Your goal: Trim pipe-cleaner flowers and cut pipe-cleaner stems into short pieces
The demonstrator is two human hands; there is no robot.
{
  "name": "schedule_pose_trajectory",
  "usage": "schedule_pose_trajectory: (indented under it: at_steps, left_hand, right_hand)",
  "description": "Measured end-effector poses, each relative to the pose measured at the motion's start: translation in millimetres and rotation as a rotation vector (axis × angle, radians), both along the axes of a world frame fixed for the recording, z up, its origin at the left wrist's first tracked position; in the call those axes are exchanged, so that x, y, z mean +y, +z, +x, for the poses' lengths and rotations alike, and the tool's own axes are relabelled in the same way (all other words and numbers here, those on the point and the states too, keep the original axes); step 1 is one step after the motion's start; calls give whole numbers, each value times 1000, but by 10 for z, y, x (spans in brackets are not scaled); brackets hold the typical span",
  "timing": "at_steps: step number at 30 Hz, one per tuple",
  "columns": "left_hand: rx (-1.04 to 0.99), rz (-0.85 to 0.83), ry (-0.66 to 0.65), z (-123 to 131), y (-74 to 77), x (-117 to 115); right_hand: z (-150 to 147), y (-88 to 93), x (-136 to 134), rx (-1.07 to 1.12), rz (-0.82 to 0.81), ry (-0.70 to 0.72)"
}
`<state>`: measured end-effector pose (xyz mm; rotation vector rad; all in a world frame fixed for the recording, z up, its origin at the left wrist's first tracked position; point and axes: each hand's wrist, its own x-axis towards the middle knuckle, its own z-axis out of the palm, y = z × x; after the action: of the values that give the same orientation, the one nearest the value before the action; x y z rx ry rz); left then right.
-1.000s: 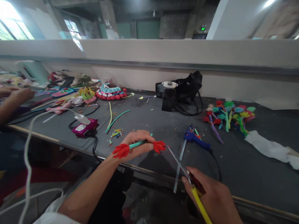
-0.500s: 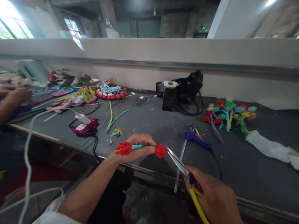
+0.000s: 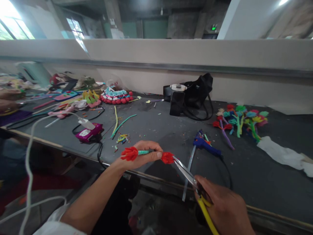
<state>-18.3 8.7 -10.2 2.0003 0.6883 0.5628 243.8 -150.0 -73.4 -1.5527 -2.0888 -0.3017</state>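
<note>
My left hand (image 3: 140,153) is closed around a teal stem (image 3: 144,152) with a red fluffy flower (image 3: 129,153) at its left end and a second red tuft (image 3: 167,157) at its right end. My right hand (image 3: 223,205) grips yellow-handled scissors (image 3: 189,176). The blade tips touch the right red tuft. Both hands hover over the near edge of a dark grey table (image 3: 158,130).
A blue glue gun (image 3: 205,146) with a clear glue stick lies just beyond the scissors. A heap of finished coloured flowers (image 3: 239,119) sits at the right, a white cloth (image 3: 283,155) beside it. A black bag (image 3: 193,94), a pink device (image 3: 88,133) and another person's hands (image 3: 8,104) are farther off.
The scissors moved up and left until their tips reached the right red tuft. My left hand stayed almost in place. The other person's hands at the far left shifted.
</note>
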Motion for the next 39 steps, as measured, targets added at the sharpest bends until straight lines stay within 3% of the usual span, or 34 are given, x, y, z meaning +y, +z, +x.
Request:
schedule_pose_trajectory:
  at_steps: [14,23,39]
  left_hand:
    - [18,40,59,-43,60,6]
    - [-104,-119,63,-94,-16,28]
    - [-110,-221,38,-87,-37,23]
  right_hand:
    - [-34,-34,71,74,-166,134]
    - [-20,-11,44,122,-46,-5]
    - [-57,-7,52,31,-19,3]
